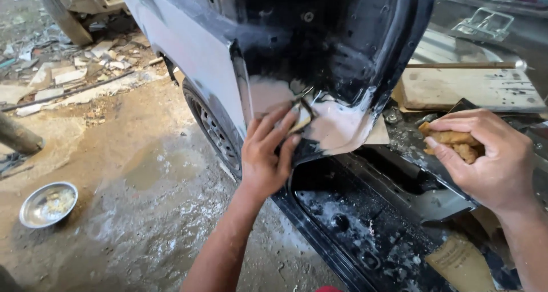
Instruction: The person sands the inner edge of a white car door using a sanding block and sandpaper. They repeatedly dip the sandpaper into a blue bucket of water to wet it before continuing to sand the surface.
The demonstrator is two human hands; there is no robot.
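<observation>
My left hand presses a small folded piece of sandpaper against a pale filler patch on the black car body panel, at the lower edge of a door opening. My right hand is closed around a tan sponge-like pad, held over the dark sill to the right of the patch. The black sill below is wet and speckled with white residue.
A car wheel sits just left of my left hand. A round metal bowl lies on the wet, muddy ground at lower left. Rubble and scraps cover the upper left. A brown sheet of sandpaper lies at lower right, flat boards at upper right.
</observation>
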